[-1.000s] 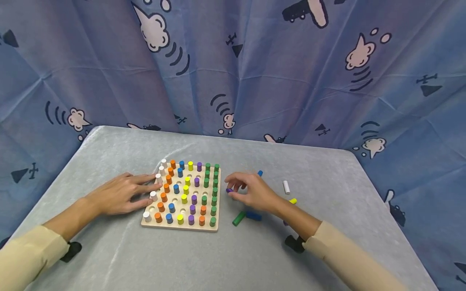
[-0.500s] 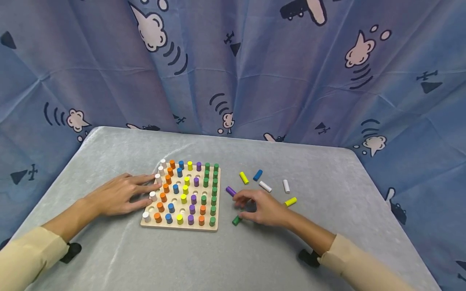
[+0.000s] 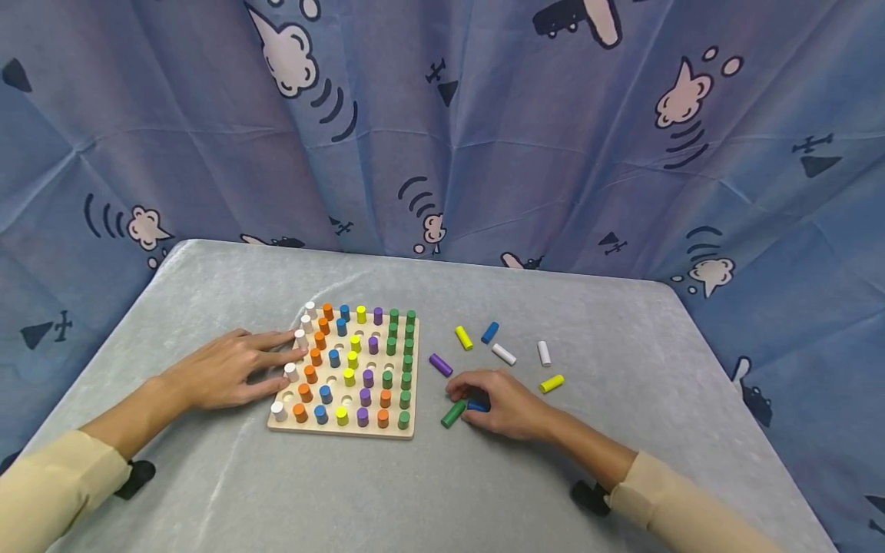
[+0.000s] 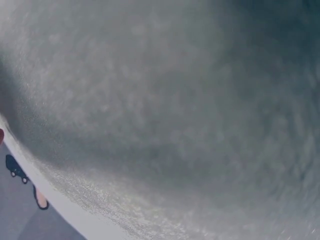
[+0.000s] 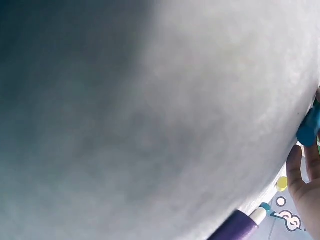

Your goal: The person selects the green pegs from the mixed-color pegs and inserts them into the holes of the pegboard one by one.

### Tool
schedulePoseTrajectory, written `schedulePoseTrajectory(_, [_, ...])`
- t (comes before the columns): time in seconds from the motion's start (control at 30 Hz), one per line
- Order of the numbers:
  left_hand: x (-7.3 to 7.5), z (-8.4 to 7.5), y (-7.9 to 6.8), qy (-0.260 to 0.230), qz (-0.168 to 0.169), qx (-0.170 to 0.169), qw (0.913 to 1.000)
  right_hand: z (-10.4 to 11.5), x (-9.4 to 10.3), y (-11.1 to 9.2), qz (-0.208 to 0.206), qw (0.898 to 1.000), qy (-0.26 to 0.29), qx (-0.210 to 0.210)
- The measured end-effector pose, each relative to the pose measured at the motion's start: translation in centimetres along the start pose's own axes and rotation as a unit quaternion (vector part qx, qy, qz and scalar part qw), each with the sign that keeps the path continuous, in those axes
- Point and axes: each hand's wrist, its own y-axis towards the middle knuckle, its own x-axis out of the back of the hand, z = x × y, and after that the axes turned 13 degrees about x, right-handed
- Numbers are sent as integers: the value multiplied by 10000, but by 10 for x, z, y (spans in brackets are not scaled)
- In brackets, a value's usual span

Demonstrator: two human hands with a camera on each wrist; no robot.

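Observation:
A wooden pegboard [image 3: 339, 428] lies left of centre in the head view, filled with columns of white, orange, blue, yellow, purple and green pegs, some holes bare. My left hand [image 3: 228, 369] rests at its left edge, fingers spread among the white pegs. My right hand [image 3: 508, 403] is low over the table to the right, thumb and bent fingers apart around a loose blue peg [image 3: 477, 405]. Against the fingertips lies a green peg [image 3: 453, 414]. In the right wrist view the blue peg [image 5: 308, 127] shows between thumb and fingers [image 5: 295, 162].
Behind the right hand lie loose pegs: purple [image 3: 440, 365], yellow [image 3: 463, 338], blue [image 3: 490, 332], two white ones, and another yellow [image 3: 551, 383]. A purple peg [image 5: 235, 227] appears close in the right wrist view. A patterned curtain [image 3: 442, 138] hangs behind the grey table [image 3: 346, 491].
My right hand has left the purple peg beside the board and moved nearer and right, to the green and blue pegs. The purple peg lies on the table; the left hand stays put.

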Motion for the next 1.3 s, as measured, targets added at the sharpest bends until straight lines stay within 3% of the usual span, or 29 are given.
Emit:
schedulePoseTrajectory(0.53, [0, -1, 1, 54, 29, -8, 10000, 5, 5, 1, 47, 10000, -15, -14])
schedulePoseTrajectory(0.87, [1, 0, 1, 15, 147, 87, 9999, 16, 14, 7, -244, 9996, -41, 140])
schedulePoseTrajectory(1.3, [0, -2, 2, 62, 133, 85, 9999, 20, 8, 19, -217, 9995, -67, 231])
